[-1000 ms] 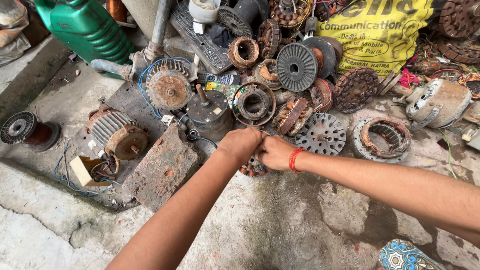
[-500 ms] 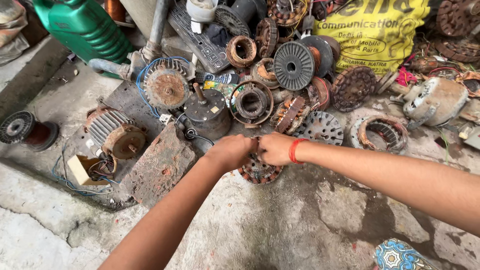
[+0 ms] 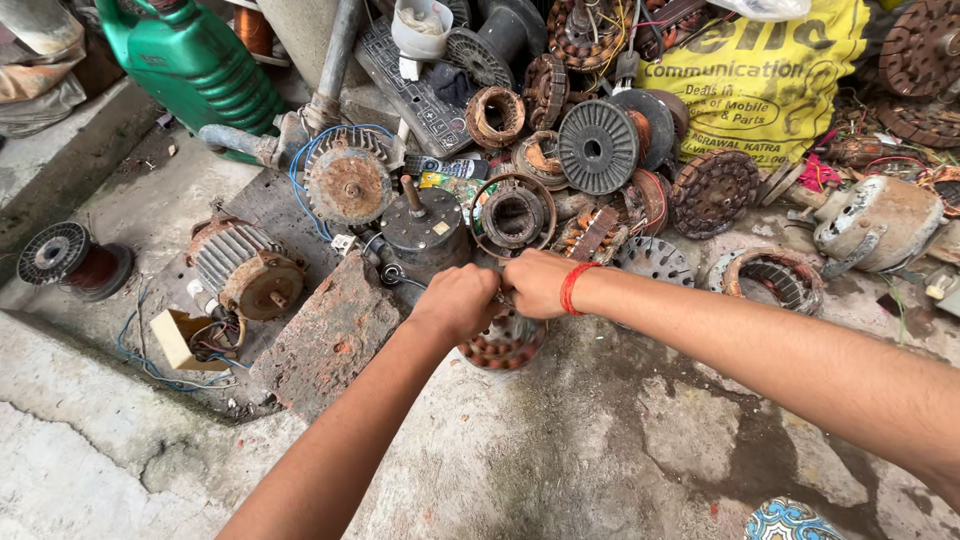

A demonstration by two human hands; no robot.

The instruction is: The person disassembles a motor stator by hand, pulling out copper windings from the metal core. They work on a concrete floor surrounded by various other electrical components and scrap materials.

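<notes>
Gripping a rusty round stator (image 3: 503,343) from above, the left hand (image 3: 458,300) and right hand (image 3: 537,283) are closing together; it is hanging at six o'clock beneath them, equally near both.

We've got a round stator (image 3: 505,343) w/ rusty copper windings, tilted, held just above the concrete floor, top hidden.

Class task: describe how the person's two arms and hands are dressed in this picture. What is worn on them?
Both forearms are bare, with no sleeves in view and no gloves. The right hand has a red band around its wrist. The left hand wears nothing visible.
</notes>
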